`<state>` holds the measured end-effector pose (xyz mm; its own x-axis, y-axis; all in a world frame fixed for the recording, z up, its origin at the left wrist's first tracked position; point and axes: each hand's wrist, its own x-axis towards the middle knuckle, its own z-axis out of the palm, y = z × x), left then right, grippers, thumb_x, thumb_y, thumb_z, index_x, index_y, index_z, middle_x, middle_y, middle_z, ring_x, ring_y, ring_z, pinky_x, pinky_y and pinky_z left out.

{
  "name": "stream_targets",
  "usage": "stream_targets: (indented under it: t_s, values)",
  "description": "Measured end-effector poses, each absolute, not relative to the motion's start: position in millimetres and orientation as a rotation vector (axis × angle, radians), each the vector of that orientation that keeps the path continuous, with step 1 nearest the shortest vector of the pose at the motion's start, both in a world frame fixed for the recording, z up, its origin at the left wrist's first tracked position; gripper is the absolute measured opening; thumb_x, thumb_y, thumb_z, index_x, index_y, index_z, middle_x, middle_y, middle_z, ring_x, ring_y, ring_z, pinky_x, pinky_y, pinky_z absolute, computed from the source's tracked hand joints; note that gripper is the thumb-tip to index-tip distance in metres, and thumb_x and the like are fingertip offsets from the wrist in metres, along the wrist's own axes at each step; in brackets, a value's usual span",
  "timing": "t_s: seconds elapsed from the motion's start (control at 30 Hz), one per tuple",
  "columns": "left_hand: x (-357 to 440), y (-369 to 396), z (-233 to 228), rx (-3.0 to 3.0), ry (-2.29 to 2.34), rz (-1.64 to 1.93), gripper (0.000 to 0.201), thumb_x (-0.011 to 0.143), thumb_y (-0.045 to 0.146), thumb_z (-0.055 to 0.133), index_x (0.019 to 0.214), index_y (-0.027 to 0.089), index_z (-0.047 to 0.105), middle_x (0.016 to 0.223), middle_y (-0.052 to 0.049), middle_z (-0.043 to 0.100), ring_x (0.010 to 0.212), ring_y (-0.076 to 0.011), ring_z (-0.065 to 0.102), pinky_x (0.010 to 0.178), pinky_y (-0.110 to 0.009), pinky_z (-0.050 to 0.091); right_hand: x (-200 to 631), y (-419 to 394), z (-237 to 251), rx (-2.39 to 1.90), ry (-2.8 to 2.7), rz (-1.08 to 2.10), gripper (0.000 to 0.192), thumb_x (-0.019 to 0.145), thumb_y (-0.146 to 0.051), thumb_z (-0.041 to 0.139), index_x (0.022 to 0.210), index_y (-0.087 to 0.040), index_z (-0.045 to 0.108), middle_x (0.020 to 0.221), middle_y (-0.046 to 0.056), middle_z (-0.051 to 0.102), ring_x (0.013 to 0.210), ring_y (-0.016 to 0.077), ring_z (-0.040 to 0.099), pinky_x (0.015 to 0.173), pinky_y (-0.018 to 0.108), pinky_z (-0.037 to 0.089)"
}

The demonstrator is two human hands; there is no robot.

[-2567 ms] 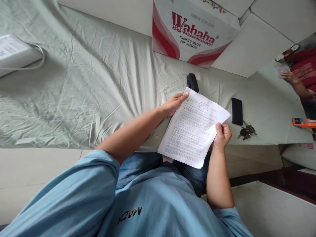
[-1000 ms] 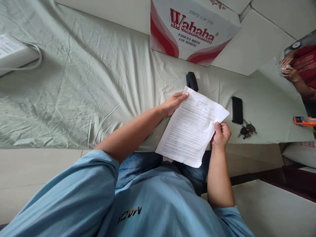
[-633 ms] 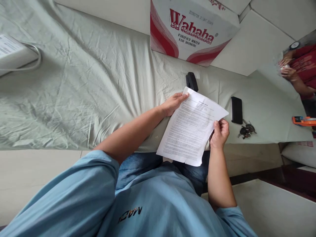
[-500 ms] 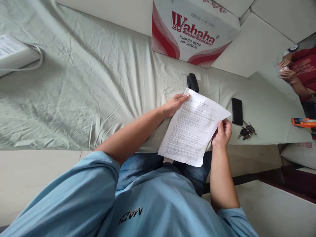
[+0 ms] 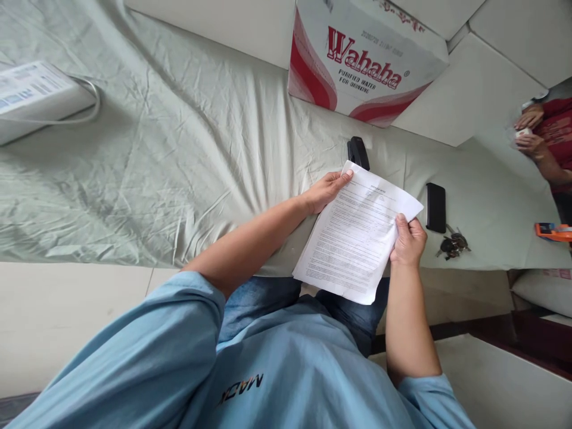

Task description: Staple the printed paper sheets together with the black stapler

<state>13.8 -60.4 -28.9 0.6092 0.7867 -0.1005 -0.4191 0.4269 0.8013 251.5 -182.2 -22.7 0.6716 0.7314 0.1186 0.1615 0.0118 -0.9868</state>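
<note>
Printed sheet [image 5: 355,235] is pinched by both hands: left hand [image 5: 326,190] on its far corner, right hand [image 5: 409,241] gripping its edge, phone [image 5: 435,207] just beyond.

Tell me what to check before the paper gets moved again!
1. Left hand grips the paper's top corner: ok.
2. Right hand pinches the paper's right edge: ok.
3. Paper flat, no fold showing: ok.
4. One sheet or several: cannot tell.
5. Stapler on the sheet-covered bed, just beyond the paper, apart from both hands: ok.
6. Phone and keys lie right of the paper, not under it: ok.
</note>
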Motion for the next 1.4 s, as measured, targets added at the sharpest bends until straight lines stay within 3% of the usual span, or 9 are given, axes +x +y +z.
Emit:
stream_targets:
  t_s: [0.37,0.6,0.73,0.9,1.03,1.13,1.2,1.33,1.4]
  values:
    - [12,-63,-22,0.884,0.599,0.795,0.071,0.095,0.084,0.065,0.085,0.015,0.076,0.08,-0.007,0.079,0.079,-0.0189,0.078,0.079,-0.031,0.061,241,-183,-27,-1.515,-0.646,0.535,0.041,0.066,-0.054,0.097,0.079,-0.02,0.077,0.075,-0.003,0.071,0.072,0.0132,0.061,0.068,0.027,0.056]
    - [7,-61,-26,0.874,0.566,0.766,0.071,0.081,0.085,0.08,0.084,0.014,0.076,0.084,-0.009,0.081,0.081,-0.0196,0.077,0.083,-0.033,0.062,242,-180,-28,-1.538,-0.635,0.561,0.047,0.062,-0.058,0.098,0.069,-0.02,0.07,0.065,-0.005,0.063,0.065,0.011,0.054,0.061,0.025,0.05]
    - [3,-62,-26,0.916,0.555,0.735,0.067,0.076,0.079,0.088,0.084,0.014,0.076,0.085,-0.008,0.081,0.083,-0.0197,0.077,0.086,-0.033,0.061,241,-186,-29,-1.516,-0.628,0.62,0.047,0.064,-0.059,0.098,0.079,-0.021,0.076,0.077,-0.002,0.075,0.073,0.0138,0.065,0.07,0.027,0.058]
    - [4,-63,-26,0.833,0.668,0.746,0.064,0.083,0.079,0.083,0.076,0.017,0.072,0.073,-0.005,0.076,0.068,-0.0174,0.072,0.07,-0.03,0.059,240,-205,-22,-1.456,-0.675,0.866,0.046,0.075,-0.057,0.096,0.105,-0.024,0.084,0.105,0.003,0.087,0.101,0.021,0.079,0.097,0.036,0.064]
    - [5,-63,-22,0.812,0.759,0.744,0.067,0.085,0.084,0.077,0.076,0.018,0.071,0.071,-0.006,0.076,0.069,-0.0202,0.075,0.069,-0.031,0.06,244,-220,-21,-1.514,-0.719,1.001,0.046,0.074,-0.058,0.098,0.103,-0.024,0.086,0.101,0.004,0.088,0.095,0.0255,0.081,0.09,0.041,0.067]
    - [1,-65,-16,0.864,0.759,0.652,0.069,0.073,0.082,0.089,0.084,0.016,0.075,0.078,-0.01,0.08,0.078,-0.0242,0.079,0.074,-0.033,0.062,246,-225,-19,-1.55,-0.703,0.983,0.048,0.074,-0.062,0.097,0.101,-0.024,0.087,0.095,0.003,0.088,0.083,0.0248,0.08,0.078,0.039,0.067]
    - [-5,-68,-11,0.941,0.746,0.576,0.067,0.068,0.075,0.096,0.089,0.014,0.078,0.084,-0.011,0.082,0.083,-0.0262,0.081,0.078,-0.034,0.063,247,-228,-15,-1.546,-0.712,0.984,0.048,0.074,-0.063,0.096,0.101,-0.024,0.087,0.093,0.003,0.087,0.083,0.0254,0.08,0.078,0.039,0.068]
    - [-16,-73,-4,0.936,0.794,0.675,0.067,0.07,0.078,0.093,0.085,0.015,0.074,0.08,-0.009,0.081,0.086,-0.0276,0.082,0.077,-0.035,0.064,255,-246,-1,-1.451,-0.747,1.084,0.051,0.077,-0.068,0.093,0.104,-0.025,0.086,0.099,0.006,0.087,0.102,0.0319,0.083,0.093,0.045,0.068]
    - [-17,-77,-4,0.824,0.839,0.836,0.066,0.068,0.077,0.095,0.087,0.018,0.072,0.08,-0.007,0.08,0.092,-0.0292,0.083,0.08,-0.036,0.066,259,-263,1,-1.39,-0.719,1.174,0.063,0.076,-0.076,0.089,0.113,-0.025,0.084,0.105,0.01,0.087,0.117,0.0371,0.081,0.099,0.049,0.067]
